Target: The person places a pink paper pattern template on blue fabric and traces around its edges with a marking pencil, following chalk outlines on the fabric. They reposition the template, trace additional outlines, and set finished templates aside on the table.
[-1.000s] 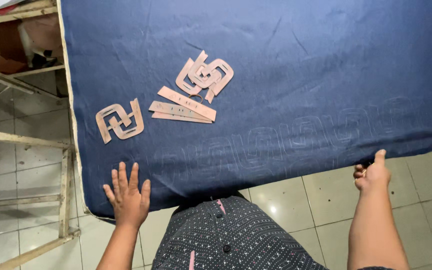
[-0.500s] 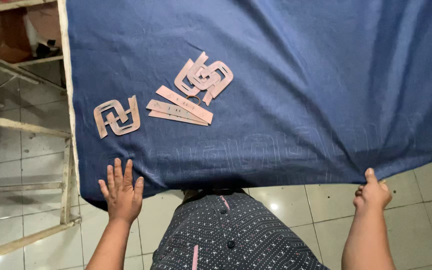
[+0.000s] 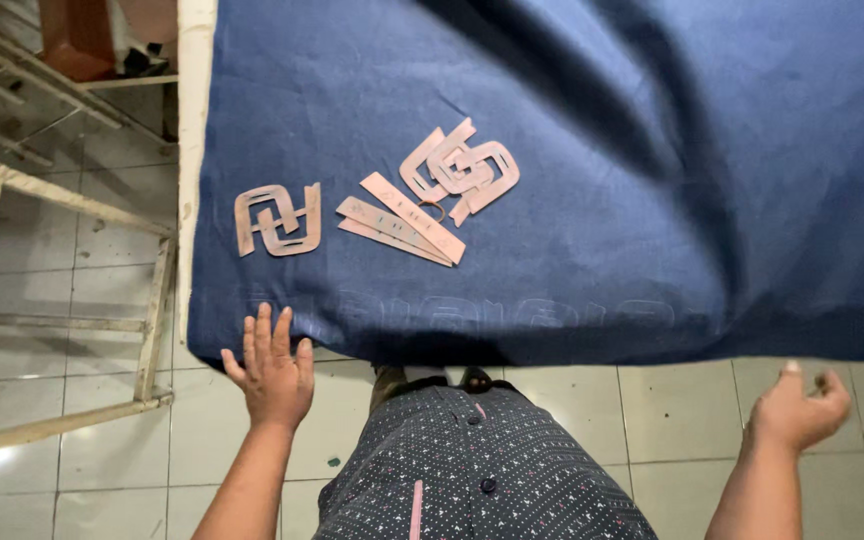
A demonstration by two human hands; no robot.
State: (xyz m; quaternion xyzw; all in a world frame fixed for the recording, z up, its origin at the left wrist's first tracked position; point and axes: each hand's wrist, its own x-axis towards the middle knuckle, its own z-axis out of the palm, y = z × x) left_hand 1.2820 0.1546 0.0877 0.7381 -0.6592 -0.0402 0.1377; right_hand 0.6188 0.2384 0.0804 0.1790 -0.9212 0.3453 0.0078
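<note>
From my remote feed, the dark blue fabric sheet (image 3: 592,130) runs off the top and right edges, so I cannot see its far or right ends, and it covers the table beneath except for a pale strip of edge (image 3: 190,150) at left. My right hand (image 3: 797,410) is motion-blurred, its fingers indistinct. Both forearms are cut off by the bottom edge. The flat pinkish strip templates (image 3: 402,222) carry markings too small to make out. A small ring-like item (image 3: 430,209) on them is too tiny to identify. The wooden frame (image 3: 62,330) at far left leaves the picture's edge.
</note>
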